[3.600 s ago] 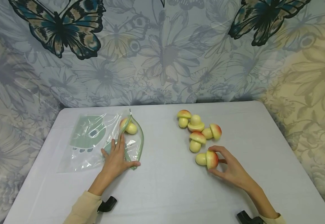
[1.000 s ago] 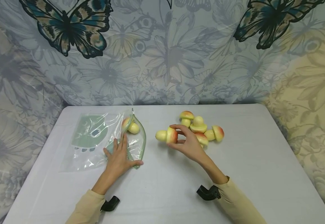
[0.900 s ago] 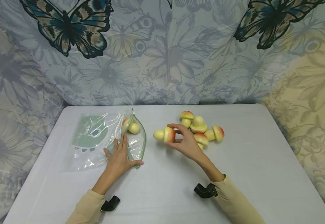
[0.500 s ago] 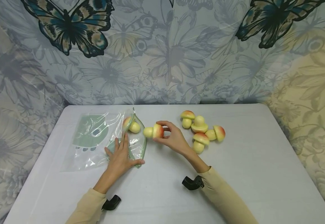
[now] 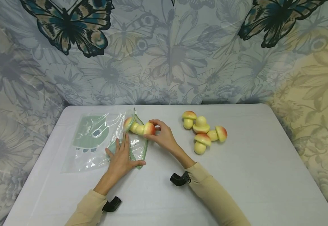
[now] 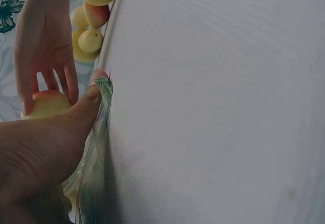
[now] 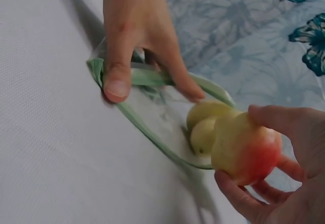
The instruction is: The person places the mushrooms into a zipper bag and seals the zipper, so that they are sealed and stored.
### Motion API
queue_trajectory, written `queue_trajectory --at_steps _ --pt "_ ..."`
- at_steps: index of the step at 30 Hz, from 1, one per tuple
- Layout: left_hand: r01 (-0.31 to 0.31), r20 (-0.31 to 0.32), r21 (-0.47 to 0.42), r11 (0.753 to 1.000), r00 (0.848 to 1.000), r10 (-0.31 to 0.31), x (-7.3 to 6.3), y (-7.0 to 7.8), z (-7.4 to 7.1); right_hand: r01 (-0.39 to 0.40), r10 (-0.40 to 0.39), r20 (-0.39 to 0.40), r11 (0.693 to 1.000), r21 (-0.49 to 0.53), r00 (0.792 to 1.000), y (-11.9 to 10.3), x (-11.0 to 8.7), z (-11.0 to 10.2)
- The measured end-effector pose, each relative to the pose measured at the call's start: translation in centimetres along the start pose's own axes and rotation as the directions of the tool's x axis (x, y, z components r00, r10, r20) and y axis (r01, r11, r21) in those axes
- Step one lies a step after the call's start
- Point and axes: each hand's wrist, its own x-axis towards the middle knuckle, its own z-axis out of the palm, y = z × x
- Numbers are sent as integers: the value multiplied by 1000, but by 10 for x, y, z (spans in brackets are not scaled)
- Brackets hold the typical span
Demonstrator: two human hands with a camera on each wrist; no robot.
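A clear zip bag (image 5: pixel 68 163) with a green printed face lies flat on the left, its green-edged mouth (image 7: pixel 152 137) spread apart toward the right. My left hand (image 5: pixel 119 163) rests on the bag with straight, spread fingers, the thumb at the mouth's near corner. One toy mushroom (image 5: pixel 128 123) with a red-yellow cap lies just inside the mouth. My right hand (image 5: pixel 164 137) pinches a second toy mushroom (image 7: pixel 249 150) by its cap between thumb and fingers. Its stem points left, over the mouth, and overlaps the stem of the mushroom inside.
Several more toy mushrooms (image 5: pixel 200 125) stand and lie in a cluster right of centre on the white table (image 5: pixel 251 175). A black wrist-camera mount (image 5: pixel 180 179) hangs under the right sleeve and another (image 5: pixel 112 204) under the left. A butterfly-patterned cloth (image 5: pixel 166 62) rises behind the table's far edge.
My right hand has taken the mushroom from the near end of the cluster and carried it left to the bag's mouth. The left hand has stayed on the bag.
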Motion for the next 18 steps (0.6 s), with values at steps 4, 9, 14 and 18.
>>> queue_trajectory --at_steps 4,9,14,18 --pt "-9 -3 -7 1000 1000 9 1 0 0 -25 25 -15 1000 -2 1000 1 3 5" --pt "-13 -6 0 1000 1000 13 1 -1 -1 -51 51 -47 999 7 998 -2 4 10" --pt "-21 -8 3 1000 1000 21 1 -1 -1 -66 67 -78 998 6 995 -6 6 14" --pt "-36 -4 8 999 999 36 0 -1 -1 -64 62 -94 998 -13 994 -5 7 18"
